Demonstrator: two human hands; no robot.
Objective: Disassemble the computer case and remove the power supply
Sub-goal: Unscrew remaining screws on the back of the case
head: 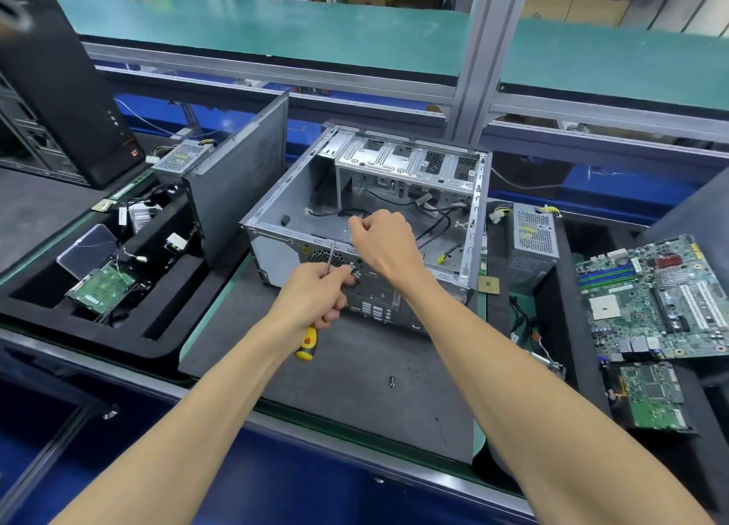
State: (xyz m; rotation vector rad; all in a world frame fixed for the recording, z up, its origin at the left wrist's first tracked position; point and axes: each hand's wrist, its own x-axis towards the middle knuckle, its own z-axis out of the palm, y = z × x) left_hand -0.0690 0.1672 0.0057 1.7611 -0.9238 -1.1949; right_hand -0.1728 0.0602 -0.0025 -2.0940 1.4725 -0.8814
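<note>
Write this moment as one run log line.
left hand: grips screwdriver | right hand: curled over open case | screw: on mat

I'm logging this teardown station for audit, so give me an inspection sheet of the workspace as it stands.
Surface: dark mat with one loose screw.
Job's things: open computer case, side panel off; power supply standing to its right.
Clutter: motherboard, foam tray of parts.
Hands: left hand grips a yellow-handled screwdriver; right hand fingers curled over the case's rim; contents unseen.
Cables: black leads loose inside the case.
Surroundings: green conveyor behind.
</note>
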